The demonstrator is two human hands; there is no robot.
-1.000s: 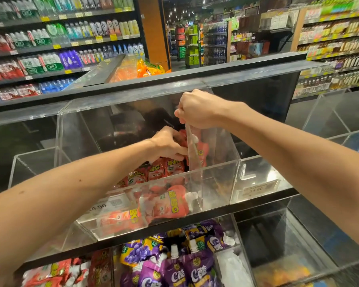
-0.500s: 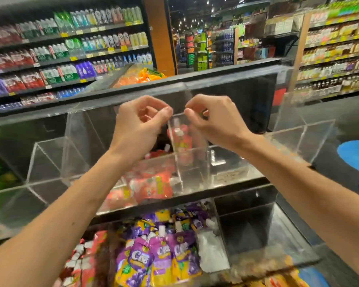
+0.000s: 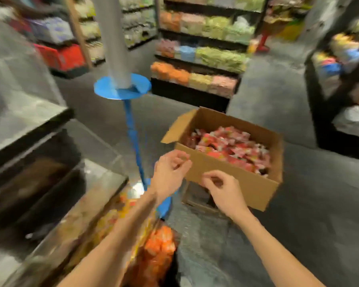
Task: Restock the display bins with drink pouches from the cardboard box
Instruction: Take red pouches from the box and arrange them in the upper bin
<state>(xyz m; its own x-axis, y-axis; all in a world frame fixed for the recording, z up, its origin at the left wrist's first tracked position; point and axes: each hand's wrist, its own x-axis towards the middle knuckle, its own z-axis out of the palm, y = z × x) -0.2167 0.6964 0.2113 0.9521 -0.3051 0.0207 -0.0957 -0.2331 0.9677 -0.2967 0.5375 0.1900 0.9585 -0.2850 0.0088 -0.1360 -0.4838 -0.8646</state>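
Cardboard box [image 3: 257,189] of drink pouches [image 3: 232,146] sits just beyond left hand [image 3: 170,175] and right hand [image 3: 224,192], both hands slack and empty

Counts: 1 box, 2 hands, 1 pillar, 2 floor discs; pouches too many to count.
One open brown cardboard box [image 3: 236,183]; red drink pouches with white caps [image 3: 232,146] inside it, a full heap, too blurred to count. Two bare hands: left hand [image 3: 170,175], right hand [image 3: 222,191]. One round grey pillar [image 3: 116,38]. Two flat blue floor discs [image 3: 104,90], the second partly behind the left arm; one blue strip [image 3: 133,133] between them. One batch of orange pouches [image 3: 160,245], number unclear. Clear plastic display bins [image 3: 75,204]: blurred, count unclear.
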